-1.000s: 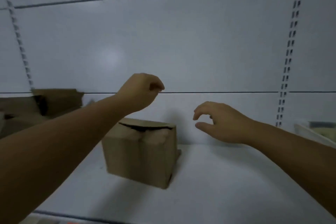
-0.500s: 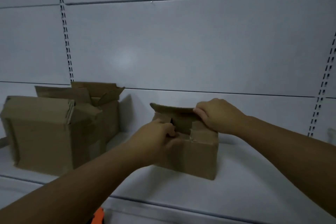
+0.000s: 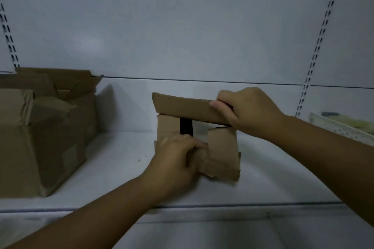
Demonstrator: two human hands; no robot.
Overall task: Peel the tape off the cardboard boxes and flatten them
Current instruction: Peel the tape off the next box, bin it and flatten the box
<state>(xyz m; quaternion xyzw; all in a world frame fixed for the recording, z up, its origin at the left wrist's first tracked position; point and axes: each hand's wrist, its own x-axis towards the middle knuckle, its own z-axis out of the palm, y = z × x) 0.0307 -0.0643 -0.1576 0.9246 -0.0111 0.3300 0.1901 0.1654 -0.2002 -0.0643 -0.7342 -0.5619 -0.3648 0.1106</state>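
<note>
small box point(image 3: 222, 153): sitting on the white shelf point(image 3: 121, 159), about centre of view, front face torn and ragged, dark gap showing behind it.
top flap point(image 3: 188, 109): standing lifted above the box body, running from 9 to 3 o'clock.
right hand point(image 3: 245, 112): grip closing on the 3 o'clock end of the top flap, fingers curling over its upper edge, thumb pressing on the front face.
left hand point(image 3: 178, 159): grip pinching shut on the torn front flap point(image 3: 204, 159) at the box's 7 o'clock corner, fingers wrapping the cardboard edge.
tape: cannot tell, too dim to make out any strip.
large boxes point(image 3: 46, 127): sitting at 9 o'clock on the same shelf, well apart from the small box, flaps standing open and creased.
tray point(image 3: 340, 127): white, perforated wall, poking in at 3 o'clock, contents blurring out.
back panel point(image 3: 182, 26): white, slotted uprights running up both sides.
</note>
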